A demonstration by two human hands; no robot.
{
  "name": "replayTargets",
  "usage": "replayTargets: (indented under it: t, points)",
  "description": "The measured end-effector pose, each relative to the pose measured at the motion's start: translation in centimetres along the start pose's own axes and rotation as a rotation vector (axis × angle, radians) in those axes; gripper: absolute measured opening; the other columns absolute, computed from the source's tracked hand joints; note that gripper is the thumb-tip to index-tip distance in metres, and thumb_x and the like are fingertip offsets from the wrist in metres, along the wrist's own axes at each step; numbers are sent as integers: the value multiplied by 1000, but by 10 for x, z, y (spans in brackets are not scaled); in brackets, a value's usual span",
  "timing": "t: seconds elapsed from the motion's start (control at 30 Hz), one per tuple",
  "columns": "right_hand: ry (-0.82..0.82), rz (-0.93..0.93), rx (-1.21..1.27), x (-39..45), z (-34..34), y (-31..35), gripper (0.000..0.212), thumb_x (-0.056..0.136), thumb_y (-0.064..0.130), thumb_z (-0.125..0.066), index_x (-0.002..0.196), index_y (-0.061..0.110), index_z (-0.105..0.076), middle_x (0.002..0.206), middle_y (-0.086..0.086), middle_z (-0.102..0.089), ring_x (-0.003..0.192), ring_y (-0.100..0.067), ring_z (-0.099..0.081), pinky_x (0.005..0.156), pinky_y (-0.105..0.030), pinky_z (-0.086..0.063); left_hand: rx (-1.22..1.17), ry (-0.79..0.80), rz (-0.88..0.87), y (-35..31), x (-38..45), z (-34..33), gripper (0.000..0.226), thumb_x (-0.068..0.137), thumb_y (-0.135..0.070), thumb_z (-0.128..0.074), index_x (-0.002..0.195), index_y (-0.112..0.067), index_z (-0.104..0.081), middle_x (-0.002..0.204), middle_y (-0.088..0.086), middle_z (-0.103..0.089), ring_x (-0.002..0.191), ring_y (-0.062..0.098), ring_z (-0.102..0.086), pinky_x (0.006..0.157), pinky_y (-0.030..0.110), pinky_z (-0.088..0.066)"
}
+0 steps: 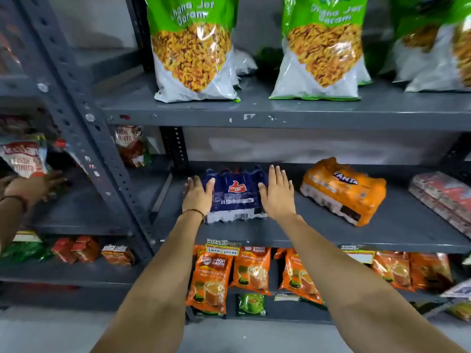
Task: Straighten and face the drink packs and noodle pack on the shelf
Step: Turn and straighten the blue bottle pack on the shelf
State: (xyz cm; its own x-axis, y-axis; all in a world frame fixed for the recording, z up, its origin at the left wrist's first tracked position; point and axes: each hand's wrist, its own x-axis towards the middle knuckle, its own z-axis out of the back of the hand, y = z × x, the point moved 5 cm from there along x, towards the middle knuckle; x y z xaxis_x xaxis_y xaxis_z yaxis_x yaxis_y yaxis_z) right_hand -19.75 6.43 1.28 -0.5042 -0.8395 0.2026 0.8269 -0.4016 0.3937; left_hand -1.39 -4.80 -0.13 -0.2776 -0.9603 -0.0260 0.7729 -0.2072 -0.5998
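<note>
A dark blue Thums Up drink pack [235, 197] lies on the grey middle shelf [318, 238], label up and squared to the front edge. My left hand [197, 196] rests flat against its left side and my right hand [277, 192] flat against its right side, fingers extended, so the pack sits pressed between my palms. An orange Fanta drink pack [344, 189] lies to the right, turned at an angle. A red noodle pack [443, 197] lies skewed at the far right end of the same shelf.
Large green-and-white snack bags [196, 49] stand on the shelf above. Orange tea packets [211, 278] hang along the shelf below. A slotted steel upright [86, 118] divides the bays. Another person's hand [28, 187] reaches into the left bay near tomato sauce pouches [24, 155].
</note>
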Motion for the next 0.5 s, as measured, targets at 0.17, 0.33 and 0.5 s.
replayTargets:
  t: [0.17, 0.33, 0.5]
  points:
    - [299, -293, 343, 54, -36, -14, 79, 95, 49, -40, 153, 8, -5, 159, -19, -16, 146, -35, -21, 117, -45, -25, -181, 97, 142, -3, 52, -20, 73, 98, -47, -35, 151, -2, -14, 160, 20, -9, 149, 33, -12, 121, 42, -14]
    - [330, -476, 451, 78, -45, -23, 63, 92, 41, -54, 138, 0, -42, 136, -19, -54, 121, -34, -54, 95, -35, -43, -320, 140, 306, 7, 82, -35, 69, 84, -44, -63, 132, 2, -48, 135, 25, -55, 121, 39, -56, 103, 47, -46]
    - [335, -580, 638, 90, -46, -28, 54, 81, 24, -72, 123, -5, -54, 117, -18, -65, 105, -31, -63, 83, -35, -47, -393, 80, 380, 6, 89, -28, 62, 80, -24, -73, 129, 5, -49, 138, 21, -53, 124, 36, -55, 105, 41, -45]
